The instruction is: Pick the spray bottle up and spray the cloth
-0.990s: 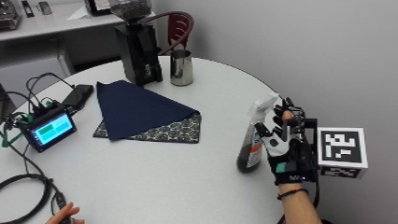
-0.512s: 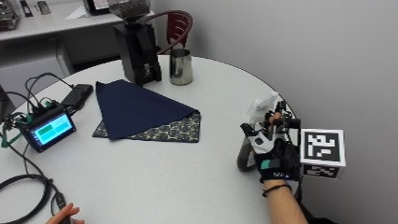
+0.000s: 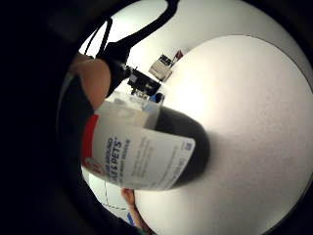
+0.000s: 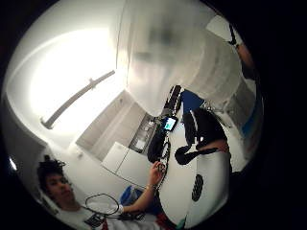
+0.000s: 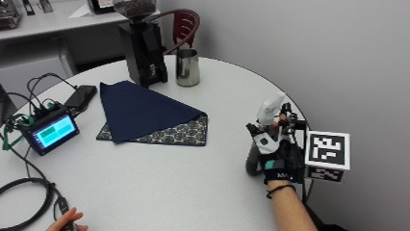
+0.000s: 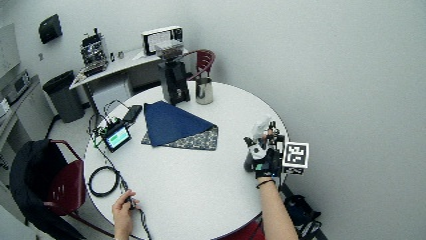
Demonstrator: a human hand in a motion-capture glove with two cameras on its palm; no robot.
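Note:
The spray bottle (image 5: 268, 109), with a white trigger head and a dark body, stands upright near the table's right edge. My gloved right hand (image 5: 279, 155) grips it from behind, fingers curled round its neck. Whether its base touches the table I cannot tell. In the little finger side palm view the bottle's white and red label (image 3: 139, 156) fills the middle, close to the palm. The dark blue cloth (image 5: 144, 109) lies folded on a patterned cloth (image 5: 170, 134) to the bottle's left, well apart from it. The wide view shows the bottle (image 6: 257, 134), hand (image 6: 269, 159) and cloth (image 6: 172, 121).
A black grinder (image 5: 142, 50) and a metal cup (image 5: 187, 68) stand at the table's far side. A small screen device (image 5: 50, 132) with cables sits at the left edge. The person's bare hand (image 5: 64, 219) rests at the near edge. The white table (image 5: 160, 178) lies bare between cloth and bottle.
My hand, with the bottle in it, has shifted a little to the left, toward the cloth. The cloth and the other things have stayed put.

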